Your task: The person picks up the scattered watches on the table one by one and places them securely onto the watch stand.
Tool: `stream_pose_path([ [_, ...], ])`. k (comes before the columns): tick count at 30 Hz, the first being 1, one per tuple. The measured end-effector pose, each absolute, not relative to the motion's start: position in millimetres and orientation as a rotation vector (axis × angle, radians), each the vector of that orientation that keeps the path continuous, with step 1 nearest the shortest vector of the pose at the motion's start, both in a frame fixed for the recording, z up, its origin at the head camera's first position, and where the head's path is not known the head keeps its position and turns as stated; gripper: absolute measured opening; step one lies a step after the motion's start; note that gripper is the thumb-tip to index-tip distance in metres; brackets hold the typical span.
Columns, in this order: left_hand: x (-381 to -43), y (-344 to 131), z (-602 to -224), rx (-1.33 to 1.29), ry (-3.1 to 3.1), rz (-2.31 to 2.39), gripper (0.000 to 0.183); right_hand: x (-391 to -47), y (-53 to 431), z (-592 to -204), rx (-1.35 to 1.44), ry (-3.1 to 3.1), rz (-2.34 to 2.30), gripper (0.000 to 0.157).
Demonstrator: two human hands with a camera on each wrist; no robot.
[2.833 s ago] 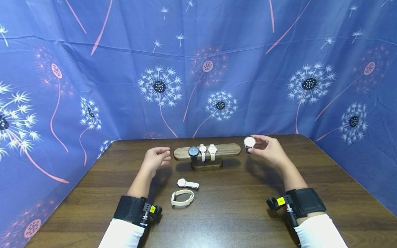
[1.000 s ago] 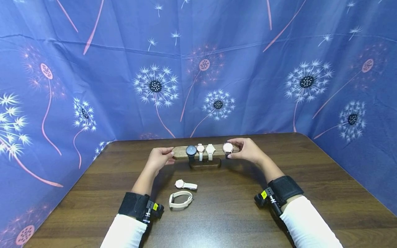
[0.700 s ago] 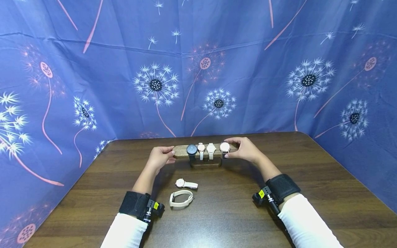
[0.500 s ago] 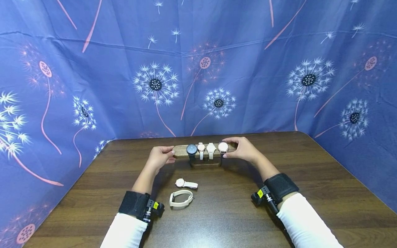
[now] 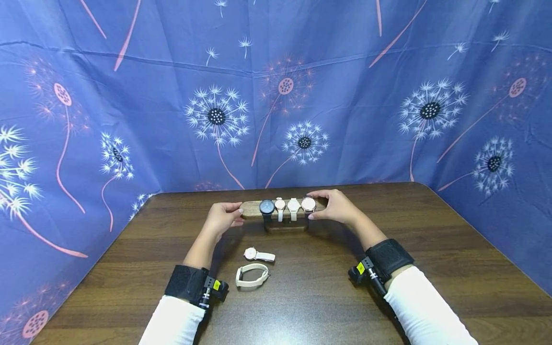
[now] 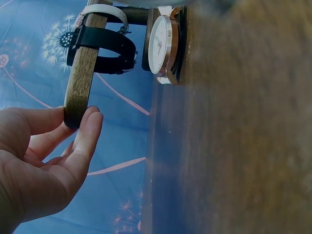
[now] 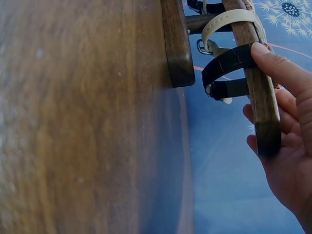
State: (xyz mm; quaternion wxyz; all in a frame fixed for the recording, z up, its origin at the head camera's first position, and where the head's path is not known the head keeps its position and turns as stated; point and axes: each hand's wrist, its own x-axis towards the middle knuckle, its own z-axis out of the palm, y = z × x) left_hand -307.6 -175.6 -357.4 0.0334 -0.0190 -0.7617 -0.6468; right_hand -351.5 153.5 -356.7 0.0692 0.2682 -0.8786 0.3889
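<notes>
A wooden watch stand (image 5: 251,210) stands at the back of the table. My left hand (image 5: 217,221) pinches the left end of its bar, thumb and fingers on either side in the left wrist view. My right hand (image 5: 339,207) grips a white-faced watch with a black strap (image 5: 308,204), which is looped around the bar's right part. The thumb presses its strap (image 7: 231,61) in the right wrist view. Left of it on the bar sit a cream watch (image 5: 293,206), a small white-strapped watch (image 5: 280,205) and a black watch (image 5: 267,207).
In front of the stand lie a white-strapped watch (image 5: 251,254) with a round face and a cream watch with its strap buckled in a loop (image 5: 252,276). A blue dandelion-print cloth (image 5: 276,96) hangs behind the wooden table (image 5: 431,249).
My right hand has brought the black-strapped watch leftward onto the bar and slid it along towards the cream watch. My left hand has moved onto the bar's left end.
</notes>
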Motion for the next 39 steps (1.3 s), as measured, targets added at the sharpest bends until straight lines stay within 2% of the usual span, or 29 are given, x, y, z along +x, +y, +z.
stream_pose_path([
  [8, -306.4, -178.8, -354.7, -0.014, -2.391, -1.946, 0.034, -349.1, 155.5, -354.0, 0.833, -2.66, 1.127, 0.066],
  [14, -297.4, -184.3, -343.0, 0.043, -2.459, -1.623, 0.032, -341.4, 162.5, -350.1, 0.839, -2.597, 1.184, 0.063],
  [22, -274.3, -189.1, -311.8, -0.105, -2.477, -1.314, 0.022, -316.7, 168.1, -317.2, 0.925, -2.429, 1.133, 0.052],
  [30, -246.0, -184.2, -291.3, -0.291, -2.499, -1.129, 0.015, -290.4, 162.9, -302.6, 1.09, -2.386, 1.211, 0.051],
  [35, -232.7, -181.3, -287.2, -0.38, -2.518, -1.124, 0.016, -272.8, 156.8, -296.5, 1.181, -2.36, 1.216, 0.042],
  [39, -229.1, -180.5, -288.3, -0.418, -2.53, -1.165, 0.014, -263.4, 151.6, -295.3, 1.241, -2.373, 1.116, 0.028],
])
